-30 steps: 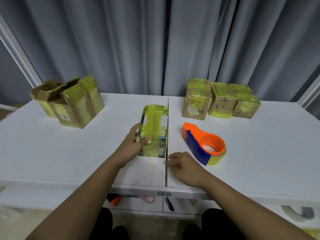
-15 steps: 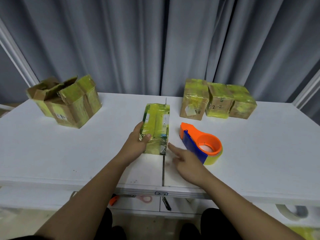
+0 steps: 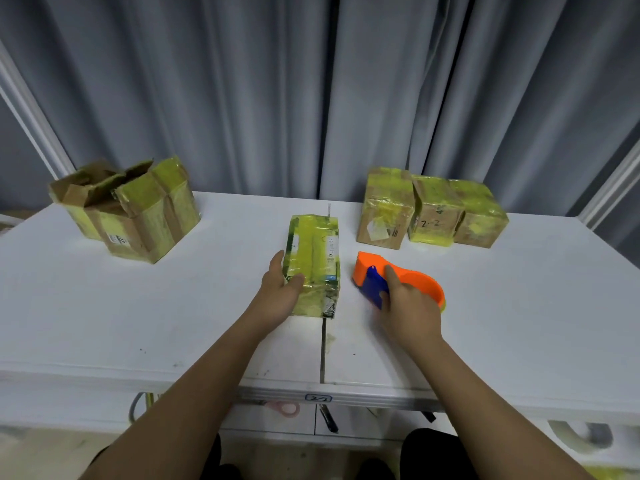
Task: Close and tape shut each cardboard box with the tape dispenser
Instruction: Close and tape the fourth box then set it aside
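tape dispenser (image 3: 398,282) is bright orange with a blue side, boxes are brown cardboard under yellow-green tape, middle box (image 3: 313,258) has green print, table (image 3: 138,306) white, curtain (image 3: 311,91) grey-blue

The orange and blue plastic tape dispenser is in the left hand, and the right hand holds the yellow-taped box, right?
No, swapped: the head view shows the right hand on the orange and blue plastic tape dispenser, and the left hand holding the yellow-taped box.

"2-2" on mid taped box (image 3: 437,216) | "2-2" tag on table edge (image 3: 318,398)
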